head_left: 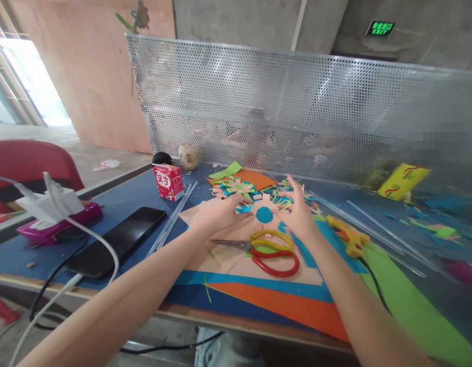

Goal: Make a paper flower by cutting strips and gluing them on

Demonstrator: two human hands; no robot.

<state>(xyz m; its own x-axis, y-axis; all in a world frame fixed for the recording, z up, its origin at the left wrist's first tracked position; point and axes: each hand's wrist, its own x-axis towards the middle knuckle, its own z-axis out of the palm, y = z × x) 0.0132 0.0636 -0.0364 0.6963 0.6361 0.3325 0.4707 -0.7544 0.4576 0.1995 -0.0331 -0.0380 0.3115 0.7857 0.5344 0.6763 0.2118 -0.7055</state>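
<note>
My left hand [216, 214] and my right hand [297, 211] reach to the middle of the blue table [132, 196], one on each side of a paper flower with a blue round centre [264, 214]. The left fingertips pinch at its left petals. The right hand's fingers are spread and touch its right edge. Just in front of the flower lie scissors with red and yellow handles [272, 250] on a beige sheet [236, 260]. Blue, orange and green sheets lie under and around it.
A black phone [117, 239] and white charger with cables [48, 201] lie at the left, near a red-and-white carton [168, 181]. A yellow glue gun [348, 237] lies at the right. Clear rods, paper scraps and a perforated metal screen [297, 107] stand behind.
</note>
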